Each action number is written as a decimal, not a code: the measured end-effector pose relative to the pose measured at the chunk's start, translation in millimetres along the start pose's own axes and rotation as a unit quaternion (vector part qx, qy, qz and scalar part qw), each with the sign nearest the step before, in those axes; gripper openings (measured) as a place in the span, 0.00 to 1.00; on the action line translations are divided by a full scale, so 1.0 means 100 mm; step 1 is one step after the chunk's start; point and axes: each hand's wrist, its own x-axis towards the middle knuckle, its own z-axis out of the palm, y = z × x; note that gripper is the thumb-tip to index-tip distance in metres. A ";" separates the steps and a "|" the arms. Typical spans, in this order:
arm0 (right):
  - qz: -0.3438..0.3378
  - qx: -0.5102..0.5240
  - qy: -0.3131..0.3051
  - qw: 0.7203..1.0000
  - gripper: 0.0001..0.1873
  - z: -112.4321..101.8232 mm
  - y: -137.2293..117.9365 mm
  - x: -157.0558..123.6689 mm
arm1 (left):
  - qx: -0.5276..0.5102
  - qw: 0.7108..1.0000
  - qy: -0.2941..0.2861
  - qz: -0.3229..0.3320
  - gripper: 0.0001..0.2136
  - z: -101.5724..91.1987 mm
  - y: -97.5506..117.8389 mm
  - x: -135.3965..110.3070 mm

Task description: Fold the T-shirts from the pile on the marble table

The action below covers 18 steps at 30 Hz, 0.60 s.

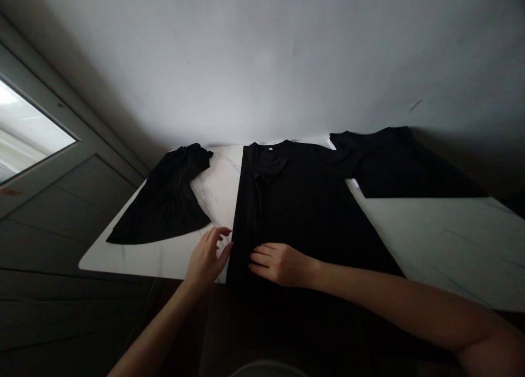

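Black T-shirt [311, 202] lay flat mid-frame on the white marble counter [430, 240], right hand [281, 263] spread open on it, left hand [205, 259] open just beside its left edge, neither gripping, and one careless drag there could ruck the cloth.

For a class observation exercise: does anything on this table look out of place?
Yes. The middle black T-shirt runs past the near edge of the table and hangs off it, and a flap sits folded over below its collar.
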 end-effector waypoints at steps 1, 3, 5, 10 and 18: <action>-0.006 -0.005 0.007 1.000 0.12 0.01 -0.01 -0.01 | 0.028 0.999 -0.008 0.042 0.11 0.01 -0.03 0.14; -0.032 -0.026 0.020 0.999 0.12 0.03 0.00 -0.03 | 0.071 0.989 -0.041 0.126 0.12 0.03 -0.06 0.46; -0.059 -0.038 0.028 0.997 0.12 0.03 0.02 -0.04 | 0.094 0.976 -0.084 0.180 0.14 0.09 -0.06 0.80; -0.080 -0.023 0.028 0.996 0.09 -0.02 0.09 -0.05 | 0.139 0.954 -0.158 0.214 0.19 0.33 -0.16 1.56; -0.040 0.087 -0.022 0.995 0.09 -0.16 0.20 0.00 | 0.262 0.894 -0.187 0.311 0.20 0.42 -0.09 2.20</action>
